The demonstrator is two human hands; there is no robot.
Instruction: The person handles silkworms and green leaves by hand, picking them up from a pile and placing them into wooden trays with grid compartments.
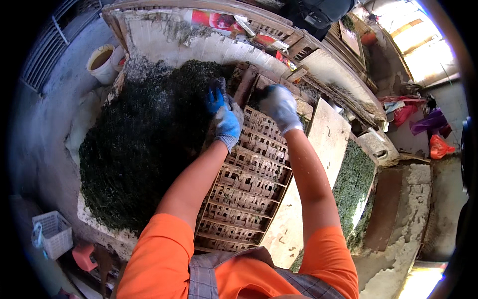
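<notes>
My left hand (225,117), in a blue and grey work glove, reaches to the right edge of a big heap of dark green, finely shredded plant matter (144,134). Its fingers point away from me and look apart, touching the heap's edge. At the far end of a slatted, woven wooden rack (244,187) is my right hand (280,106), gloved in grey and blue. That hand is smeared by motion and its fingers are partly hidden. Some dark green matter lies by it on the rack's far end. Most of the weave below both hands is bare.
A pale board (323,134) lies right of the rack, with more green matter (351,184) beyond it. A wooden-edged wall (164,37) closes the far side. At left stand a white bucket (102,64) and a white plastic basket (56,234). Coloured bags (430,122) lie at right.
</notes>
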